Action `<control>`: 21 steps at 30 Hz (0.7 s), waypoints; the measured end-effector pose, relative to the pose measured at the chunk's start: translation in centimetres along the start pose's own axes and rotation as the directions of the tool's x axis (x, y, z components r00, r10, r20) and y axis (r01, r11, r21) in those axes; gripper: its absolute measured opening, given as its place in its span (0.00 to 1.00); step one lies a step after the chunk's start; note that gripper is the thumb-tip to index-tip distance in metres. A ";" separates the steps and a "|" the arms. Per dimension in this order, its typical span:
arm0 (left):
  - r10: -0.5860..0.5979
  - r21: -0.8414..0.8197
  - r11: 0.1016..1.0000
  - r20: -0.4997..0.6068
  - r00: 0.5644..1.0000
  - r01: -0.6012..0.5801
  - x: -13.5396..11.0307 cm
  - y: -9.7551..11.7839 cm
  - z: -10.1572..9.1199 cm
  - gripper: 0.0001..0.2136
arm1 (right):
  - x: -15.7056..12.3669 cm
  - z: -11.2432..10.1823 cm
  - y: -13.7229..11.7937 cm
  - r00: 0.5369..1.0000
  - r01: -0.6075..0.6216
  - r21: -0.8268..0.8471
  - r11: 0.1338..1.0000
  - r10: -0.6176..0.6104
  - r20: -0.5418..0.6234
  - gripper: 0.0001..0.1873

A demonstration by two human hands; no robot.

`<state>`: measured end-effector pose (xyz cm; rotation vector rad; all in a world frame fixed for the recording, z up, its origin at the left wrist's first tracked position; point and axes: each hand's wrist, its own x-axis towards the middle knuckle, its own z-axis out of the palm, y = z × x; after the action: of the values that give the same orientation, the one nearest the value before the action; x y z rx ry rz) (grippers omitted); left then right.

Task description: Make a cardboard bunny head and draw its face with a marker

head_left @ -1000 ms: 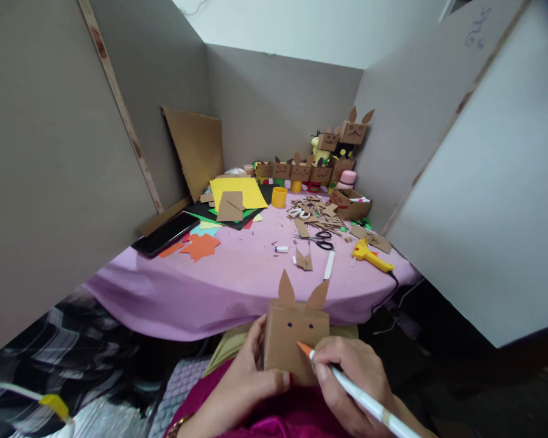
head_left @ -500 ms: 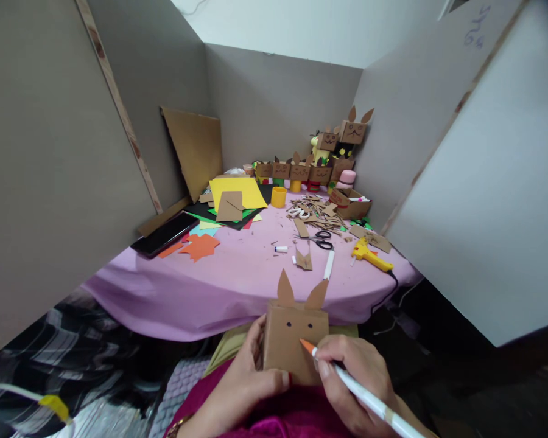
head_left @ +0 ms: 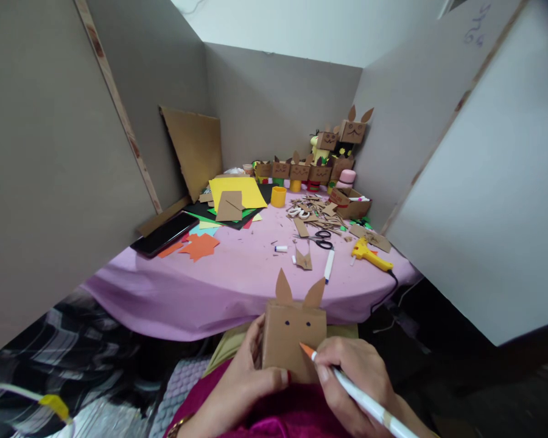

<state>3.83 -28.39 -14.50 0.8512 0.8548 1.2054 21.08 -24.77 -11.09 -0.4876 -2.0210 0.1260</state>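
Note:
A small cardboard box (head_left: 283, 350) with two pointed cardboard ears (head_left: 284, 288) and two dark eye dots rests upright above my lap. My left hand (head_left: 256, 371) grips it from the left side, thumb across the lower front. In my right hand (head_left: 354, 377) is a white marker (head_left: 365, 398) with an orange tip, pinched between thumb and fingers. Its tip points at the front face, below the eyes; whether it touches the cardboard I cannot tell. Beyond the box, a second marker (head_left: 329, 266), a white cap (head_left: 281, 249) and a cardboard scrap (head_left: 304, 260) lie on the pink tablecloth (head_left: 242, 280).
Black scissors (head_left: 323, 239), a yellow glue gun (head_left: 372, 255) and cardboard scraps (head_left: 317, 213) lie farther back. Finished cardboard animal figures (head_left: 300, 170) stand along the rear. At left are a dark tablet (head_left: 164, 234) and coloured paper (head_left: 240, 191). Grey partitions (head_left: 283, 103) enclose the table.
The box has shifted very slightly left and tilted a little in my left hand. The marker tip stays near the middle of the face, with my right hand barely moved.

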 end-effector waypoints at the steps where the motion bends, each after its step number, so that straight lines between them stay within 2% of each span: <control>1: 0.007 -0.006 1.000 0.003 1.000 -0.007 0.0 0.0 0.0 0.39 | -0.2 0.2 0.1 1.000 0.000 0.005 1.000 0.000 -0.020 0.08; 6: 0.004 -0.048 0.999 -0.006 1.000 -0.004 0.0 -0.1 0.1 0.39 | -0.8 0.7 0.4 0.999 -0.008 0.030 1.000 0.010 -0.053 0.08; 13: -0.059 -0.051 0.997 -0.086 0.995 0.055 -0.3 0.1 0.2 0.40 | -1.1 0.4 0.5 1.000 -0.002 0.057 0.998 0.003 -0.006 0.08; 18: -0.053 -0.030 0.998 -0.082 0.995 0.051 -0.4 0.3 0.3 0.40 | -1.1 0.3 0.5 1.000 0.016 0.043 0.999 -0.017 0.020 0.08; 21: -0.039 -0.027 0.999 -0.065 0.997 0.038 -0.3 0.2 0.2 0.39 | -1.1 0.2 0.6 1.000 0.013 0.041 0.999 -0.013 -0.002 0.08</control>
<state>3.88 -28.66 -14.17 0.7750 0.9033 1.2132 21.47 -24.66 -12.24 -0.4488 -2.0153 0.1582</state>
